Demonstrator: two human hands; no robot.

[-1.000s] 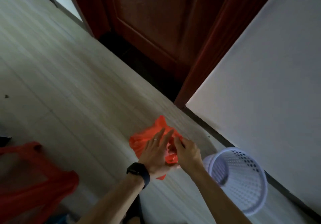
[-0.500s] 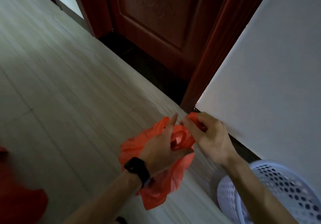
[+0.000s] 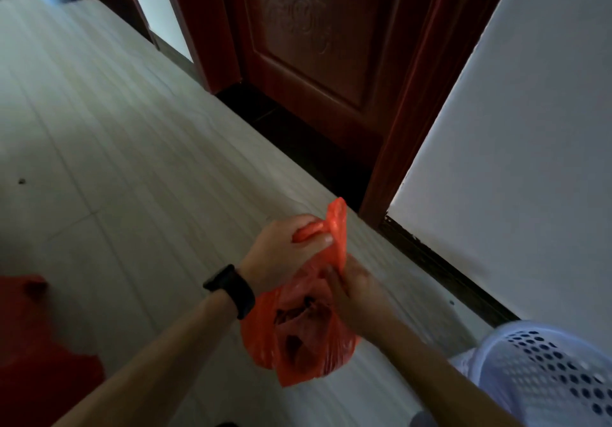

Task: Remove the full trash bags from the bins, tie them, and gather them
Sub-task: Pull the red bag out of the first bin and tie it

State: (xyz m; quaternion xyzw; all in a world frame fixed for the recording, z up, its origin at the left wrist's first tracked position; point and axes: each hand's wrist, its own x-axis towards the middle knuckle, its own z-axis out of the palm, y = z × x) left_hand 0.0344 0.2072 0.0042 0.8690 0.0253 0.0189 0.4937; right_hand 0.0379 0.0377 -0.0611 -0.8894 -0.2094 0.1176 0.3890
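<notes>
A small orange-red trash bag (image 3: 298,337) hangs above the pale floor, with dark rubbish showing through its thin plastic. My left hand (image 3: 281,251), with a black watch on the wrist, grips one twisted handle of the bag at the top. My right hand (image 3: 354,294) is closed on the bag's neck just below and to the right. A loose end of plastic sticks up between the two hands. A white perforated bin (image 3: 549,373) stands at the lower right, close beside my right forearm.
Another red bag (image 3: 36,353) lies on the floor at the lower left. A dark red wooden door (image 3: 311,49) and its frame stand ahead, with a white wall (image 3: 516,148) to the right. Pale plank floor (image 3: 126,148) stretches to the left.
My right hand dropped from the bag's upper right to its neck, while my left hand rose, pulling a handle upward. The bag hangs more stretched out. The view shifted upward.
</notes>
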